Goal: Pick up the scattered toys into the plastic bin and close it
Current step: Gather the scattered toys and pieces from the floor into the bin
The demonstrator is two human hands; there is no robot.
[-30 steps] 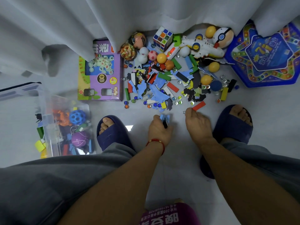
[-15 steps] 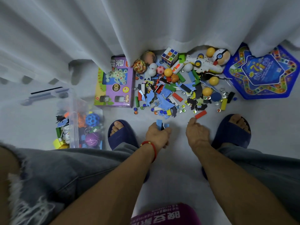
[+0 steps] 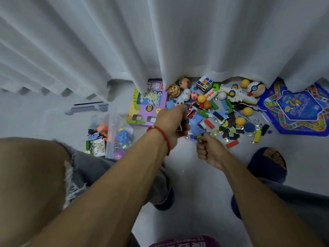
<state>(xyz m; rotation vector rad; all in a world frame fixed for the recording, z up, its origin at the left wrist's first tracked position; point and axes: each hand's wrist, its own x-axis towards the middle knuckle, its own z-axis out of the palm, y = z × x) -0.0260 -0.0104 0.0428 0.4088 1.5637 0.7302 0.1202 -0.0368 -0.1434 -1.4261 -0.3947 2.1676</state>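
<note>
- Left hand (image 3: 171, 122), red string bracelet (image 3: 161, 135) at wrist: raised over near-left edge of toy pile (image 3: 219, 113), fingers curled around small pieces; contents blurred, cannot tell which.
- Right hand (image 3: 209, 150): clenched into fist just beside near edge of pile, low over the floor (image 3: 195, 184); cannot tell whether anything is inside.
- Pile on floor in front of both hands: blue and black foam puzzle pieces, red/green/yellow blocks, glass marbles, orange and yellow balls.
- Far side of pile, at curtain (image 3: 160, 41) hem: Rubik's cube (image 3: 204, 84), red-white-blue ball toy (image 3: 255, 88), white toy plane (image 3: 236, 94).
- Purple game box (image 3: 147, 104) flat on floor, left of pile, partly behind left hand, top edge under curtain.
- Blue star-shaped board game (image 3: 295, 107) right of pile, far corner under curtain.
- Clear plastic bin (image 3: 110, 132) left of the box, well apart from pile, open; inside: blue holed ball (image 3: 123, 136), orange toy, purple ball, foam pieces.
- Bin lid (image 3: 89, 107) lying on floor just behind bin.
- Dark blue slipper (image 3: 268, 163) on right foot, right of right hand.
</note>
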